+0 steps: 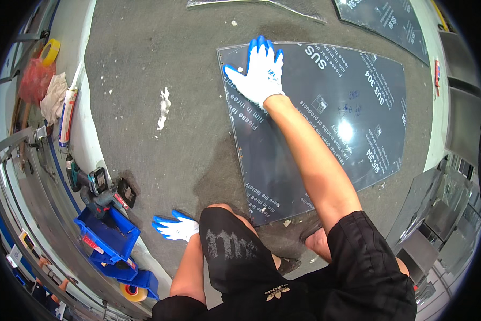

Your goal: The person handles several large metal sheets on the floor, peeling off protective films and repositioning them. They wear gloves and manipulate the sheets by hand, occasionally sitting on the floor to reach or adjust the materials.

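Note:
My right hand (260,76), in a white glove with blue fingertips, lies with fingers spread on the far left corner of a dark, film-covered metal panel (315,139). The panel lies flat on the grey floor, has several straight edges and one slightly curved far edge, and carries white print and some blue handwriting. My right forearm crosses over its middle. To the left of my knee, my left hand (176,227) in a matching glove rests on the floor, fingers apart, holding nothing.
Two cordless drills (109,198) lie at the left beside stacked blue bins (109,235). A sealant tube (68,115), yellow tape roll (50,52) and red bag (36,80) are farther up. Another film-covered panel (387,24) lies far right, near a red-handled tool (437,73).

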